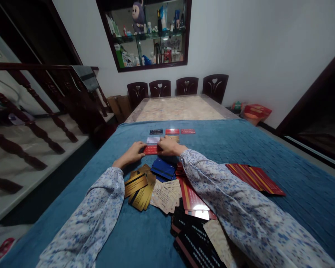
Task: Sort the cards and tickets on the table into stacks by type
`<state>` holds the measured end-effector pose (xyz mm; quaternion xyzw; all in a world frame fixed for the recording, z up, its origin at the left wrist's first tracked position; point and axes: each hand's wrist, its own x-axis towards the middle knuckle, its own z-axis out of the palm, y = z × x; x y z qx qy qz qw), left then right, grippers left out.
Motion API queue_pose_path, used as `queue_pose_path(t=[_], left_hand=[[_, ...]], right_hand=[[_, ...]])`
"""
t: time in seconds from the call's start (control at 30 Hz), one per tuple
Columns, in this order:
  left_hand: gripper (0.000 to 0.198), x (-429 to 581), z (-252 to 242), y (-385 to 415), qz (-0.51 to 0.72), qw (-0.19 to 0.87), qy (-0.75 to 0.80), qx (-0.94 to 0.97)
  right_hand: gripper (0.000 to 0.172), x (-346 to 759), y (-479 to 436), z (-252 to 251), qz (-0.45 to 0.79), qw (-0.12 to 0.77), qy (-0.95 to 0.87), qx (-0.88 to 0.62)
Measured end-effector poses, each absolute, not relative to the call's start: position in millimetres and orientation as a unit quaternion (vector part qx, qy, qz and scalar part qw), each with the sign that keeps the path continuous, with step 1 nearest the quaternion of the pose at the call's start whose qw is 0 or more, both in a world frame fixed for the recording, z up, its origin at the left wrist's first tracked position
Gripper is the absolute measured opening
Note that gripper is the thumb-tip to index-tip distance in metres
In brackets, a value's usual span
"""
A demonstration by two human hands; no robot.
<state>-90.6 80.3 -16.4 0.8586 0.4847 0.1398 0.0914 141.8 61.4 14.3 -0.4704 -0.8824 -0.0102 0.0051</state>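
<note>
A red card [151, 150] with pale lettering lies flat on the blue cloth between my two hands. My left hand [134, 152] pinches its left edge, thumb and fingers curled. At the opposite edge my right hand [169, 146] has its fingers bent down on the card; its fingertips are partly hidden. Just beyond sits a pale lilac card [153, 140], and a gold card [174, 139] is partly covered by my right hand. Farther out, a dark card [156, 131], a red card [172, 131] and another red card [188, 131] form a row.
Nearer me are piles of gold cards [141, 190], blue cards [163, 168], cream cards [166, 195], red cards [191, 195] and black cards [194, 242]. Fanned red cards [255, 178] lie at right. The blue cloth [100, 178] covers the near table; chairs [159, 88] stand beyond.
</note>
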Motion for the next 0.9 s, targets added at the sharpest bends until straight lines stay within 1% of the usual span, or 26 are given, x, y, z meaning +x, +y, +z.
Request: queue_pose_path(t=[0.23,0.63,0.9], left_hand=[[0.049,-90.7,-18.0,80.8,0.150,0.117,0.489,0.851],[0.048,-94.4,-20.5,83.0,0.161,0.128,0.484,0.850],[0.045,-90.4,-21.5,80.7,0.148,0.094,0.482,0.858]], right_hand=[[0.037,140.3,63.0,14.5,-0.001,-0.014,-0.883,-0.470],[0.040,140.2,60.3,17.8,0.010,-0.018,-0.883,-0.470],[0.037,138.7,60.4,18.0,-0.002,-0.017,-0.883,-0.468]])
